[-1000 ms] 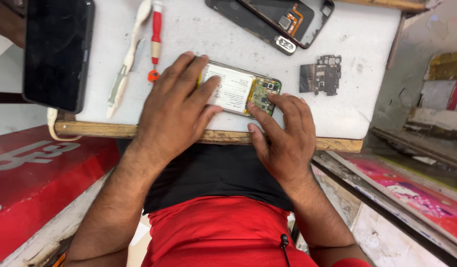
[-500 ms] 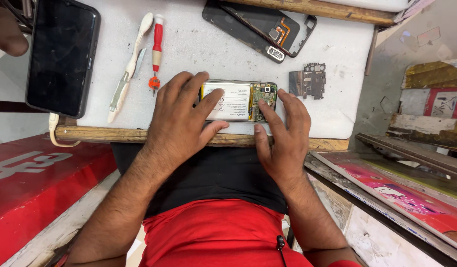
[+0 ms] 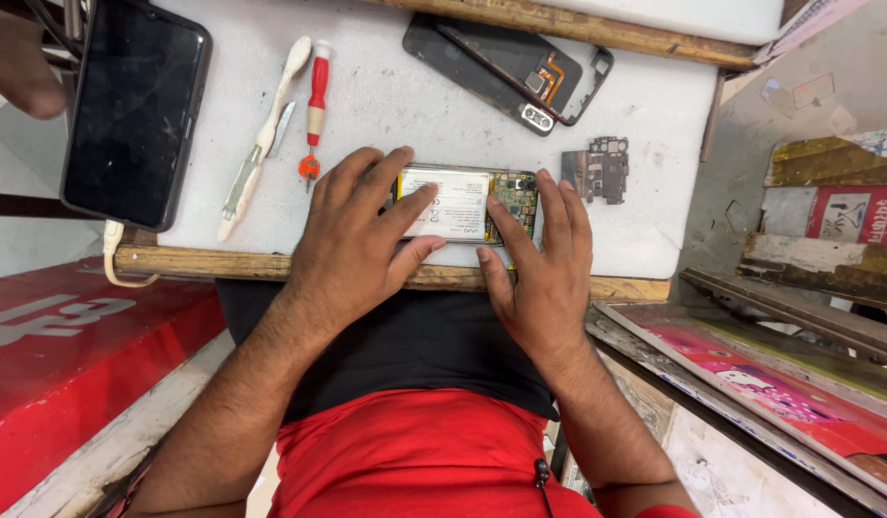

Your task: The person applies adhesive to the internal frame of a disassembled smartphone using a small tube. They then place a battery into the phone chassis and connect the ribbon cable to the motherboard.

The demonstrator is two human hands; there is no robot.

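Observation:
An opened phone (image 3: 467, 203) with its white battery and green circuit board showing lies on the white work surface (image 3: 405, 105) near the front edge. My left hand (image 3: 352, 240) lies flat over its left end, fingers spread on the battery. My right hand (image 3: 539, 264) rests on the phone's right end, fingers touching the circuit board side. Both hands press the phone down on the table.
A black phone back cover (image 3: 506, 67) with an orange flex lies at the back. A small metal shield plate (image 3: 597, 171) sits right of the phone. A red screwdriver (image 3: 315, 110), white pry tool (image 3: 263, 139) and a dark-screened phone (image 3: 134, 110) lie left. Another person's hand (image 3: 16, 58) shows top left.
The view has shifted slightly, so the table sits lower in frame. Both hands stay on the opened phone, my left fingers spreading further over the battery.

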